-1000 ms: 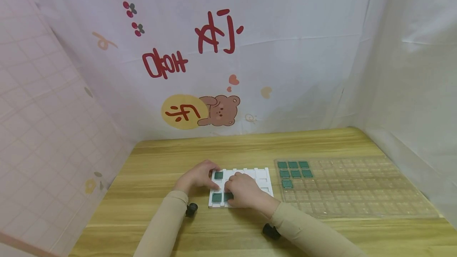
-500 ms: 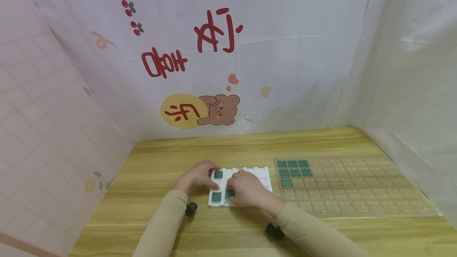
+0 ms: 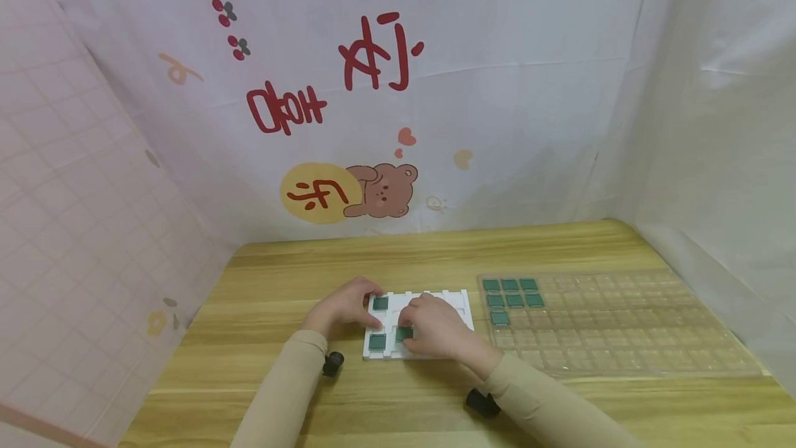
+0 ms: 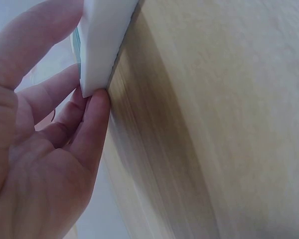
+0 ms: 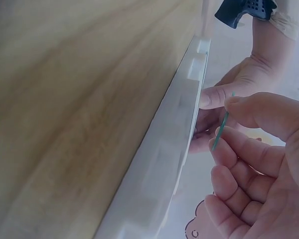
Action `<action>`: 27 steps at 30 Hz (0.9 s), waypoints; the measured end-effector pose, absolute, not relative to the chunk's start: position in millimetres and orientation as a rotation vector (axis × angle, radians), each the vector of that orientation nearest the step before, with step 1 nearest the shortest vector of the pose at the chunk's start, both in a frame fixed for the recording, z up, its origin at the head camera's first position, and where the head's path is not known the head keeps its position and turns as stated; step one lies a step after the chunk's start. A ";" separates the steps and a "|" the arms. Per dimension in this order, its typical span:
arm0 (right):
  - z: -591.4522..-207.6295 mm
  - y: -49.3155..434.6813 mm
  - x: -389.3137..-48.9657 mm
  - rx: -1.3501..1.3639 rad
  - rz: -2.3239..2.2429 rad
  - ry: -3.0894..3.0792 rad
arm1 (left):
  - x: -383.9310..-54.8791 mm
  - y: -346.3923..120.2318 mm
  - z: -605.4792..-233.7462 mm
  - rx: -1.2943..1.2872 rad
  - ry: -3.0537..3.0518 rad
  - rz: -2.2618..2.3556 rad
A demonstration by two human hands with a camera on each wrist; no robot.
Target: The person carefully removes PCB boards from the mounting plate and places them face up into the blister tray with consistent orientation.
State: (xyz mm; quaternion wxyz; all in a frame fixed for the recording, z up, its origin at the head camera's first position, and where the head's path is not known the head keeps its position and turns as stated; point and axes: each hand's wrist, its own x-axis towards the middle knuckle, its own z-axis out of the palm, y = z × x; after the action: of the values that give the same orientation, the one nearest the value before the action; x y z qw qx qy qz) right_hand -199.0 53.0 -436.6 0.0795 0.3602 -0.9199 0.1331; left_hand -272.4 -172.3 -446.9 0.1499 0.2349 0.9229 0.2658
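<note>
My left hand [image 3: 340,308] holds the left side of a white slotted tray [image 3: 403,301], thumb and fingers spread along its edge. In the left wrist view, fingers touch the corner of the white tray [image 4: 102,45]. Between thumb and fingers, my right hand [image 3: 438,329] pinches a thin green square circuit board [image 3: 404,333]. Edge-on in the right wrist view, this board [image 5: 220,129] is held apart from the tray, over its face. Two more green boards lie in the tray's left column, one at the upper left [image 3: 381,303], one at the lower left [image 3: 377,342].
On the right lies a clear plastic compartment tray [image 3: 622,327], with several green boards [image 3: 510,286] in its far-left cells. A wooden table [image 3: 373,406] carries both trays. White printed cloth [image 3: 497,88] hangs behind and at the sides. Black cameras [image 3: 482,404] sit by the wrists.
My right hand has moved slightly right and away from me, bringing the pinched board off the lower part of the white tray. The left hand stays in place.
</note>
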 end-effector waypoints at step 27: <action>-430.6 88.1 -197.3 1.005 0.545 -2.751 | -270.7 -172.6 -445.2 0.712 2.655 0.729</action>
State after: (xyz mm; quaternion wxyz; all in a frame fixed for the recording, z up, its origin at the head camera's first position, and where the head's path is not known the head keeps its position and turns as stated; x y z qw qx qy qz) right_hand -197.3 88.1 -430.6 0.0814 0.3362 -0.9204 0.1822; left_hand -270.7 -172.6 -445.2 0.1484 0.2474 0.9233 0.2536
